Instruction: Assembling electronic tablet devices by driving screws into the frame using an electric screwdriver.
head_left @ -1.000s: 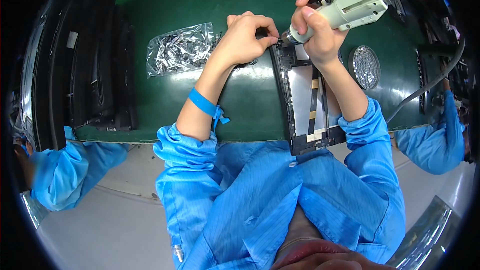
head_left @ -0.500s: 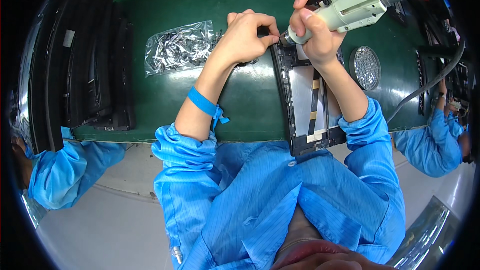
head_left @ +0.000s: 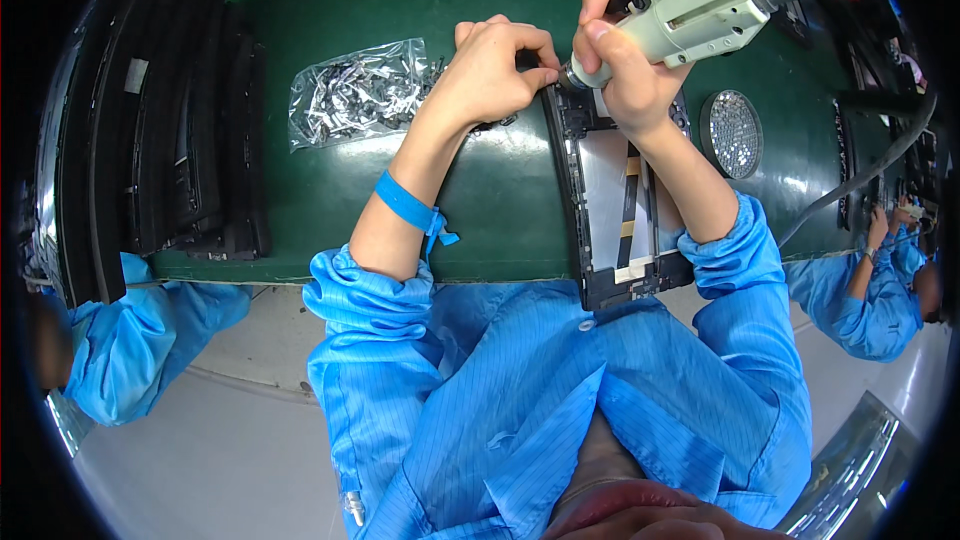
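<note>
Pale-green driver [head_left: 695,15] gripped in my R hand [head_left: 634,80], nose at the top-L corner of the black frame [head_left: 605,291]. L hand [head_left: 495,75] has thumb + finger pinched there; can't tell if they've got a small part. Prob. best: driver sq. to frame, steady push, fingertips clear of its nose. Frame's btwn my forearms, far end under R hand, near end over the table [head_left: 490,235] edge. Bag of bits [head_left: 355,95] L of L hand; round dish [head_left: 732,135] R of frame.
</note>
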Demonstrator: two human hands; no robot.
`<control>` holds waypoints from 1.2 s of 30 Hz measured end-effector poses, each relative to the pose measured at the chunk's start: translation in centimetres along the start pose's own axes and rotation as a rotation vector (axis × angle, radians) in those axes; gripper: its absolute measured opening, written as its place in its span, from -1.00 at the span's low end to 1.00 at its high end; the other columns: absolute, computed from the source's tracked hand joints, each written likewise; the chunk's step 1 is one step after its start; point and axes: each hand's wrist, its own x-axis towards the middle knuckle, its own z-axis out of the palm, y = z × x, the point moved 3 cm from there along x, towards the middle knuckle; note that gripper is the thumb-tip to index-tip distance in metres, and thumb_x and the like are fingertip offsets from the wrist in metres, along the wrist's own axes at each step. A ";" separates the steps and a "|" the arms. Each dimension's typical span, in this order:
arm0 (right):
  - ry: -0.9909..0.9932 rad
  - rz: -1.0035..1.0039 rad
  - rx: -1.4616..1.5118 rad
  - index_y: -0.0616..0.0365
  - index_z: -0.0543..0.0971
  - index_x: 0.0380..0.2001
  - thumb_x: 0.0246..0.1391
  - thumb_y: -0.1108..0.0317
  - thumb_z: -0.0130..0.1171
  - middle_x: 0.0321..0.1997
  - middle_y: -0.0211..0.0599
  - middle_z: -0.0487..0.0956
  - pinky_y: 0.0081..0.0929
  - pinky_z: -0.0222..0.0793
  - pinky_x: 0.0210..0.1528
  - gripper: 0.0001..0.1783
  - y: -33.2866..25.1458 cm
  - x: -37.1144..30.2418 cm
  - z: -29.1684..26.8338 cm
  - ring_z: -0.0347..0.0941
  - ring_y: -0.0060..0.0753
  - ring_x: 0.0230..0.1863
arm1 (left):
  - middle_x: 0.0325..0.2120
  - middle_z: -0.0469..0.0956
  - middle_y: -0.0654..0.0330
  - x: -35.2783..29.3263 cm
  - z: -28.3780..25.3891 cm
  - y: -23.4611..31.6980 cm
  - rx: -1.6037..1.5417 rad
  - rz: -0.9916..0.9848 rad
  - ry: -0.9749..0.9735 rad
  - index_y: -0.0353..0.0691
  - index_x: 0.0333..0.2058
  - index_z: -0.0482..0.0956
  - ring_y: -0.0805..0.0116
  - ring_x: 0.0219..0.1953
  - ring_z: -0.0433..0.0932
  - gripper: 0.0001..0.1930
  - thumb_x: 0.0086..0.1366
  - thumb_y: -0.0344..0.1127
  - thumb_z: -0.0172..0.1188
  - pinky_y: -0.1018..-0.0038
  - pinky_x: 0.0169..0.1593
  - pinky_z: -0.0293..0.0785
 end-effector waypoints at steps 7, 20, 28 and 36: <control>-0.019 0.030 -0.061 0.36 0.31 0.10 -0.09 0.63 -0.02 -0.43 -0.22 0.44 -0.63 0.24 -0.61 -0.43 0.1 -0.2 0.3 0.28 -0.59 -0.65 | -0.61 0.61 0.19 0.2 -0.2 0.2 0.019 0.006 0.015 -0.15 -0.51 0.67 0.17 -0.37 0.56 -0.94 0.00 -0.34 0.31 0.26 -0.02 0.20; -0.005 -0.051 0.009 0.39 0.41 0.00 -0.09 0.57 0.07 -0.37 -0.26 0.50 -0.65 0.32 -0.49 -0.52 0.0 -0.2 0.9 0.38 -0.62 -0.52 | -0.46 0.65 0.16 -0.8 -1.0 1.9 0.097 -0.064 0.087 -0.15 -0.35 0.68 0.14 -0.26 0.57 -0.84 0.04 -0.36 0.29 0.23 0.06 0.26; 0.168 -0.078 0.348 0.21 0.29 0.14 -0.13 0.54 0.13 -0.26 -0.19 0.44 -0.61 0.32 -0.62 -0.34 -1.8 4.0 -4.7 0.33 -0.51 -0.65 | -0.55 0.59 -0.03 -13.3 3.7 9.4 0.254 -0.412 0.188 -0.37 -0.41 0.63 0.14 -0.51 0.58 -0.64 0.16 -0.10 0.33 0.28 -0.41 0.47; 0.274 -0.174 0.370 0.26 0.30 0.13 -0.12 0.59 0.05 -0.28 -0.20 0.44 -0.63 0.32 -0.60 -0.37 -3.6 5.9 -4.9 0.31 -0.53 -0.66 | -0.24 0.54 0.12 -15.9 12.4 14.1 -0.757 -0.459 0.419 -0.35 0.05 0.07 0.52 -0.22 0.46 -0.56 0.32 -0.49 0.11 0.55 -0.12 0.41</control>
